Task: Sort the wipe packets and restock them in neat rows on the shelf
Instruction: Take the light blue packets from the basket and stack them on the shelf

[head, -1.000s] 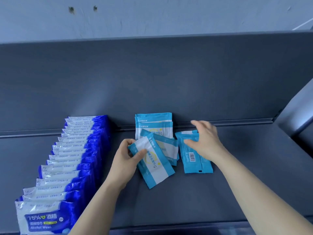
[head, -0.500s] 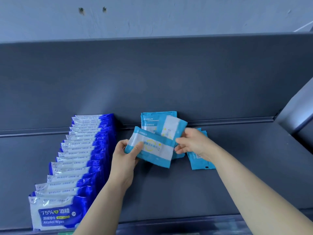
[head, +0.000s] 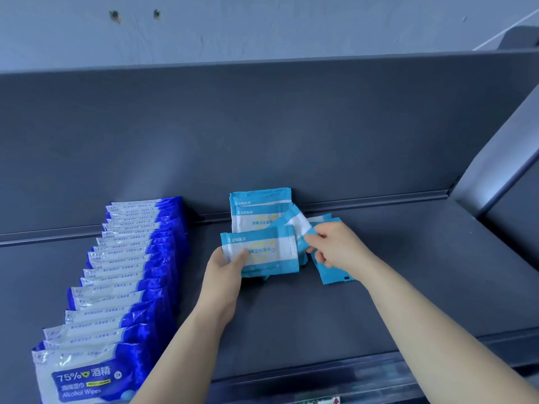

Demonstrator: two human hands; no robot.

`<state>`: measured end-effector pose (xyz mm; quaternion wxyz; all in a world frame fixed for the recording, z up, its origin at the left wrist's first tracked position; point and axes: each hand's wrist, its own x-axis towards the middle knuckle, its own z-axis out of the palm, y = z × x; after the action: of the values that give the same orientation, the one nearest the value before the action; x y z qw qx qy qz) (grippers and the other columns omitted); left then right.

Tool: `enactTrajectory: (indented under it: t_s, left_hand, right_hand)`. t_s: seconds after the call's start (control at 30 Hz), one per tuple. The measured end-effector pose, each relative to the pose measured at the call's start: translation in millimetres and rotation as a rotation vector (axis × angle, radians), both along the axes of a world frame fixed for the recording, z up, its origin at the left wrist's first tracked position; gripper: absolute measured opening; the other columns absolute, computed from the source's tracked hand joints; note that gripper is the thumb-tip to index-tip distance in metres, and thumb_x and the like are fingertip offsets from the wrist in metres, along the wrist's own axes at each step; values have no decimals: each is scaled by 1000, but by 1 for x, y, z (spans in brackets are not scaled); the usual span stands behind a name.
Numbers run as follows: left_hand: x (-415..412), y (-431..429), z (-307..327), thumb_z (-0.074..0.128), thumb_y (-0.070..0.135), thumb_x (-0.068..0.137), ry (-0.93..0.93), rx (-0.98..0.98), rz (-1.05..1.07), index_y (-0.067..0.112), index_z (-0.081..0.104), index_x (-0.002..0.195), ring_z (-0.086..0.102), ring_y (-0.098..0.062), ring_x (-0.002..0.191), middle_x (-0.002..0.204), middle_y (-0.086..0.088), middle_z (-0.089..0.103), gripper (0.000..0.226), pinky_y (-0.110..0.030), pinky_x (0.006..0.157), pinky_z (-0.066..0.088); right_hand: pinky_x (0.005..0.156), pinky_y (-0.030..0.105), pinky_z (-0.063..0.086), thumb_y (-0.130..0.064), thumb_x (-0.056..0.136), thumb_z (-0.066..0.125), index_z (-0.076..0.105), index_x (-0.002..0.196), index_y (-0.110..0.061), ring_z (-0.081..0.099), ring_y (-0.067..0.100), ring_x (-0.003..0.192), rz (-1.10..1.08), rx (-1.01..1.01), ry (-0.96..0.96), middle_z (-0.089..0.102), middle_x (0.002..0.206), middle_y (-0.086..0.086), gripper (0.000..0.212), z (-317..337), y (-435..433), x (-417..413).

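Two packets (head: 259, 250), left hand (head: 223, 275), right hand (head: 335, 246), mid-shelf (head: 408, 272)

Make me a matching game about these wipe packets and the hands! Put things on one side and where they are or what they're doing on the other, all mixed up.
Things:
1. row of dark blue alcohol wipe packets
2. left hand
3. right hand
4. rearmost light blue packets

Places or states:
A. pinches a tilted light blue packet
B. stand at the back of the shelf
C. fills the shelf's left side
D. grips a front-facing light blue packet by its left end

Pairs: 1-C, 2-D, 3-A, 4-B
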<state>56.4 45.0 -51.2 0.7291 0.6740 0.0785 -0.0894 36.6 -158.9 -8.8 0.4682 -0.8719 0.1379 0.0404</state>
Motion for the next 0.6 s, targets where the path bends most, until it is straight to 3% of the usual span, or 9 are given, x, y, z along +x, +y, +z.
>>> enactTrajectory:
  t_s: [0.07,0.1,0.13,0.17,0.23,0.33,0.43,0.5,0.6]
  left_hand:
    - [0,-6,1,56,16,96,7,-5,51,9,59,112,68,-20,99,107,-3,72,18,-34,86,53]
    - [0,-9,2,56,18,96,-6,41,72,9,57,112,67,-17,96,107,-2,70,18,-29,79,52]
    - [0,-11,2,56,19,95,-28,104,88,10,55,109,65,-12,91,104,1,68,17,-24,71,49]
    - [-2,-13,3,56,19,95,-47,177,98,11,52,107,62,-7,86,99,5,64,15,-20,64,45]
    - [-4,-14,5,57,18,94,-76,298,91,14,47,104,54,0,78,92,11,57,14,-15,55,38]
    - [-4,-16,5,61,17,91,-101,403,39,15,45,102,53,-2,78,95,8,55,19,-15,53,38]
    - [-3,-18,7,63,17,89,-98,432,25,14,47,104,55,-4,81,97,7,57,22,-21,57,41]
    - [-2,-18,8,63,15,88,-101,423,29,13,48,105,55,-3,82,97,7,57,23,-21,57,41]
    - [0,-19,9,64,11,87,-92,399,39,13,48,106,56,-3,81,95,8,58,24,-21,57,42]
  right_hand:
    - [41,22,18,-19,89,47,33,62,-16,22,11,44,87,-147,62,31,55,-2,31,-4,1,-2]
    - [44,23,19,-21,88,48,35,62,-15,22,11,47,82,-179,48,31,55,0,29,-4,0,-3]
    - [50,24,26,-24,88,49,46,67,-13,30,11,50,39,-216,-2,41,61,4,23,-3,-3,-3]
    - [58,26,35,-28,87,52,61,86,-11,42,12,60,-17,-280,-48,54,79,7,19,-2,-8,-4]
    - [78,32,46,-43,82,62,54,125,-21,54,17,97,-72,-448,-14,50,118,2,49,-3,-17,-8]
    - [89,34,46,-56,65,74,42,132,-22,38,19,116,-48,-540,51,37,122,-1,81,-11,-19,-15]
    - [88,33,46,-42,71,74,36,138,-22,37,21,118,-63,-461,51,34,127,0,79,-18,-19,-15]
    - [73,29,48,-33,77,67,38,136,-23,47,21,110,-105,-342,59,39,126,0,67,-14,-23,-13]
    - [58,24,42,-26,83,58,52,119,-20,60,13,83,-267,72,-43,56,113,-2,38,-6,-36,-13]
